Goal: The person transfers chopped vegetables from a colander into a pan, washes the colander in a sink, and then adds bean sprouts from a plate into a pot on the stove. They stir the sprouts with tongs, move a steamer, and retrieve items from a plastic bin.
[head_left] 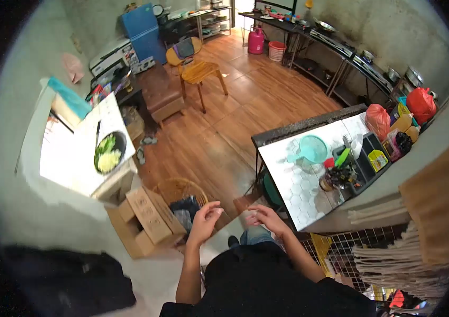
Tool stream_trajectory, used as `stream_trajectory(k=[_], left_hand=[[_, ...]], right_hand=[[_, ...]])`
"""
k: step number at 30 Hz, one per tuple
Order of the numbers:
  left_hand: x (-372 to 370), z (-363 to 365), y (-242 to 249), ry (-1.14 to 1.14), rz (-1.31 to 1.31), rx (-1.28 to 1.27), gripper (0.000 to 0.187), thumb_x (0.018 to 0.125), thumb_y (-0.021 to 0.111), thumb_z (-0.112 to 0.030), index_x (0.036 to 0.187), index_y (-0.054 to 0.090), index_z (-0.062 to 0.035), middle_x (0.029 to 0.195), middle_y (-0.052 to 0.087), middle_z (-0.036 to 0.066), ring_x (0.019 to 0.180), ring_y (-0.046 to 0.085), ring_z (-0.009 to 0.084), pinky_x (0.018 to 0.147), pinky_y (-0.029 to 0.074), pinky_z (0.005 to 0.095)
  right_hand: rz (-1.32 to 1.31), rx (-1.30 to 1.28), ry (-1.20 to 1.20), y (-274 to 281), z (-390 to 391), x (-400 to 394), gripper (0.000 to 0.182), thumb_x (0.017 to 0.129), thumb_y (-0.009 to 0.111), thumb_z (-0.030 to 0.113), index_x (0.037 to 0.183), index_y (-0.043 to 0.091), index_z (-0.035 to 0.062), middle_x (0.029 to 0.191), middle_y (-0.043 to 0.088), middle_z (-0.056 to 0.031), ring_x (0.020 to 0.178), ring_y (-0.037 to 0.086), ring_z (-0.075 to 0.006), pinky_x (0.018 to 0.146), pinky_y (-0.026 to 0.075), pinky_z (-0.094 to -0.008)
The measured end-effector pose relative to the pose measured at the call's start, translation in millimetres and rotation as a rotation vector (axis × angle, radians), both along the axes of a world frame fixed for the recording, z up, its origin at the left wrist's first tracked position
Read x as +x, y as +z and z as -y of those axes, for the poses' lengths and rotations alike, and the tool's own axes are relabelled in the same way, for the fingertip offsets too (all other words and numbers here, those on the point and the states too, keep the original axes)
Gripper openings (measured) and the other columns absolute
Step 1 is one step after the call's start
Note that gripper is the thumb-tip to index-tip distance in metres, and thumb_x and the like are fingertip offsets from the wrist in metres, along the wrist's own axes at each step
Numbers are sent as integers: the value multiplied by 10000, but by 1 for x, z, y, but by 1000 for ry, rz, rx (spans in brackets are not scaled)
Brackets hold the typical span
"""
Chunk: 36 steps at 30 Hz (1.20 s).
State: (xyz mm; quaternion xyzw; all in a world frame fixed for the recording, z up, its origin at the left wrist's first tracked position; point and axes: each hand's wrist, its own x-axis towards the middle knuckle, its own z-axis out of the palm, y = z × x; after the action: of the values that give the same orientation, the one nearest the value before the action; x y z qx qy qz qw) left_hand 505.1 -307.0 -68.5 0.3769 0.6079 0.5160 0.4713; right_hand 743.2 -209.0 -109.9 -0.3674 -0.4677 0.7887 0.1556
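Note:
My left hand hangs in the air in front of my body, palm turned inward, fingers loosely bent and nothing in them. Across from it, my right hand is also raised and empty, its fingers spread a little toward the left one. A gap separates the two hands. Nearest to my left hand is a wicker basket with dark and clear plastic bags in it. Beside the basket is a cardboard box with its flaps up. To the right of my right hand is a white-tiled counter.
On the counter are a turquoise strainer, a utensil holder and a black tray. At left, a dark bowl of vegetables and a knife lie on a white counter. A wooden chair stands ahead on the wood-look floor.

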Motion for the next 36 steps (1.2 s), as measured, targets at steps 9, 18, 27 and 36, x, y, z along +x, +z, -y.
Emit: stream_trajectory(k=[9, 18, 27, 36], left_hand=[[-76, -197, -25, -44, -32, -67, 168, 883, 632, -125, 786, 644, 12, 677, 628, 20, 648, 577, 76, 608, 440, 224], [-177, -367, -9, 78, -50, 114, 58, 834, 643, -44, 842, 613, 5, 725, 618, 32, 652, 570, 91, 611, 452, 237], [-270, -575, 9, -135, -193, -92, 808, 832, 675, -62, 1485, 200, -36, 1533, 203, 197, 1421, 204, 271, 1119, 223, 351], [-338, -806, -20, -369, -53, -170, 568, 880, 662, -146, 1381, 426, -18, 1371, 472, 205, 1307, 416, 271, 1037, 368, 376]], right_hand=[[62, -29, -201, -30, -175, -57, 293, 953, 544, 254, 1144, 587, 36, 920, 658, -73, 853, 620, -121, 741, 490, -269], [-157, 267, -238, 46, -403, -142, 235, 893, 593, 133, 681, 540, 47, 644, 582, -30, 640, 556, -107, 637, 429, -248], [35, 324, -83, -43, -568, -247, 452, 922, 597, 285, 1293, 500, 46, 1146, 620, -160, 1112, 575, -243, 973, 435, -372], [160, 45, -479, -36, -694, -260, 369, 946, 567, 238, 1249, 537, 29, 1055, 634, -112, 996, 609, -203, 904, 470, -357]])
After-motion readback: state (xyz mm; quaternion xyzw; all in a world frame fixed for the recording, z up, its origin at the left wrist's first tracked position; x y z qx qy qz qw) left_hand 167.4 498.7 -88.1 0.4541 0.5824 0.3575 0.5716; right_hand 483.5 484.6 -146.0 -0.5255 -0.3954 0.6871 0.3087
